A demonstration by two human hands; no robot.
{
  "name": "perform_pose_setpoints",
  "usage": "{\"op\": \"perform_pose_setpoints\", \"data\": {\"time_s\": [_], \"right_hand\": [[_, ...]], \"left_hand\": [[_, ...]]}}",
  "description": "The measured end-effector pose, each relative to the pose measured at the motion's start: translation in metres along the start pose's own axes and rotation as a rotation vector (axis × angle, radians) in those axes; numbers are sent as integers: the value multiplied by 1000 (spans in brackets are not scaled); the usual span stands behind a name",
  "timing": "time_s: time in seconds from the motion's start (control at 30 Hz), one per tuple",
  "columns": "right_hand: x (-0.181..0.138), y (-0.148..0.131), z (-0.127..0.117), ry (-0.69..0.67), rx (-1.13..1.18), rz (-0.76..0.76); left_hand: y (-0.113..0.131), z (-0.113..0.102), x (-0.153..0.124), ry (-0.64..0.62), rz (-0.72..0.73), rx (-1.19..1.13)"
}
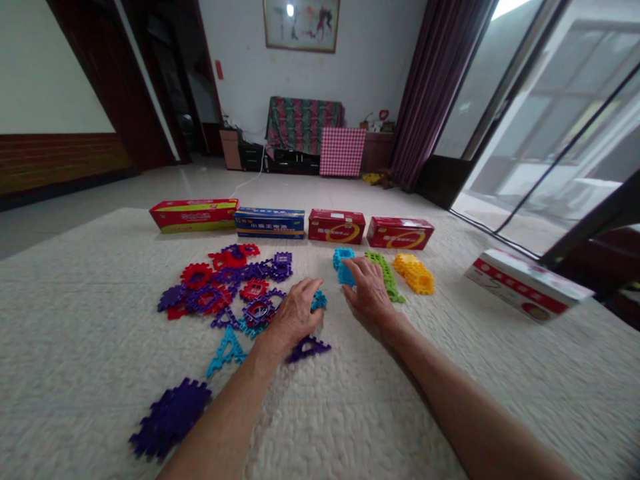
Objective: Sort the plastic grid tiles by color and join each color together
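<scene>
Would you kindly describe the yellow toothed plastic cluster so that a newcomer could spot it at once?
On the cream textured mat, find the rightmost mainly red cardboard box. In front of it, right of the right hand, lies the yellow toothed plastic cluster. Its colour sets it apart from the green toothed plastic strip beside it.

"小霸王电池" on blue box [270, 224], blurred lettering on other boxes [336, 227]

On the cream cover [345, 413] we see four boxes [270, 224] in a row at the far edge and a white box [527, 285] at right. Purple and red pieces [227, 275] crowd the left; green [388, 275] and yellow pieces [418, 279] lie farther right; a purple plate [173, 419], near left.
</scene>
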State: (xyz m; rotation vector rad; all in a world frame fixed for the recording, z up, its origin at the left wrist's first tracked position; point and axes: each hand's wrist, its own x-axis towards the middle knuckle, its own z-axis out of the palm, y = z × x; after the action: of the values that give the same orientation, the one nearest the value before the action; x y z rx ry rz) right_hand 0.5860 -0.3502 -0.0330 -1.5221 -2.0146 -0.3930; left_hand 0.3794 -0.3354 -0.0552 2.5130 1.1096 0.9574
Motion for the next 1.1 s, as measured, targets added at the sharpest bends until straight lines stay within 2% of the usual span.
{"op": "perform_pose_setpoints", "data": {"time_s": [0.17, 0.47, 0.6, 0.67, 0.8, 0.9, 1.1], "right_hand": [[-2, -5, 1, -7, -3, 15], [0, 1, 4, -1, 18, 24], [-1, -2, 1, 43, 78, -14], [-3, -7, 0, 56, 174, -79], [-9, -21, 3, -77, 411, -238], [-13, -29, 8, -181, 488, -291], [-13, -34, 10, -175, 521, -313]], "left_hand": [[1, -3, 1, -15, 10, 7], [4, -15, 4, 10, -1, 57], [4, -20, 3, -41, -18, 109], [3, -23, 3, -74, -36, 139], [2, -25, 4, -142, -56, 170], [0, -24, 5, -159, -72, 148], [-1, -22, 5, -137, -108, 123]]}}
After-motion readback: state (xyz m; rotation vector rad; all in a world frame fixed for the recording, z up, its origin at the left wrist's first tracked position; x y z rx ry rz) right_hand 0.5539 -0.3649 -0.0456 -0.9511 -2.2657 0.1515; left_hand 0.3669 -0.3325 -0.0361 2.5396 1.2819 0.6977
